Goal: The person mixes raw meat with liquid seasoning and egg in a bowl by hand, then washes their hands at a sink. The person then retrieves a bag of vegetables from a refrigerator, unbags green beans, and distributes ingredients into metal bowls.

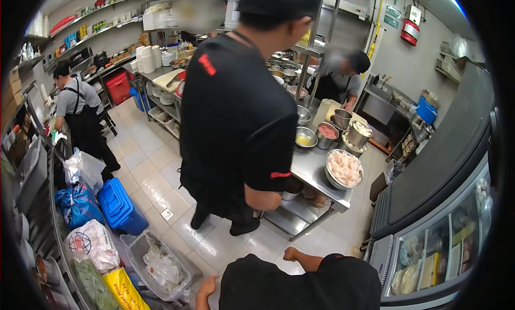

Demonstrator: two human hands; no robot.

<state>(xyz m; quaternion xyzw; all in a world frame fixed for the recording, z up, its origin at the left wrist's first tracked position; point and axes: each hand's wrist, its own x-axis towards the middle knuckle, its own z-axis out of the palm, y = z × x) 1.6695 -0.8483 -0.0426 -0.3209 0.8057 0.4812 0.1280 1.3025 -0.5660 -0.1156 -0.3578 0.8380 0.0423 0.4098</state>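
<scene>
My left hand (207,286) is low in the head view, beside my black shirt (289,286). Its fingers look loosely curled, and no object shows in it. My right hand (292,254) is held in front of my body as a fist, with nothing visible inside. Neither hand touches anything. Nearest to the right hand is a steel table (308,170), whose corner stands beyond it. On that corner sits a metal bowl heaped with pale raw meat pieces (344,168). Left of my left hand stands a grey plastic bin (185,280) with clear bags inside.
A person in black (236,111) stands close in front, beside the table. Another person (348,76) works behind it; a third (80,106) is at the left counter. A glass-door fridge (445,251) flanks the right. A blue bin (120,203) and bags line the left floor.
</scene>
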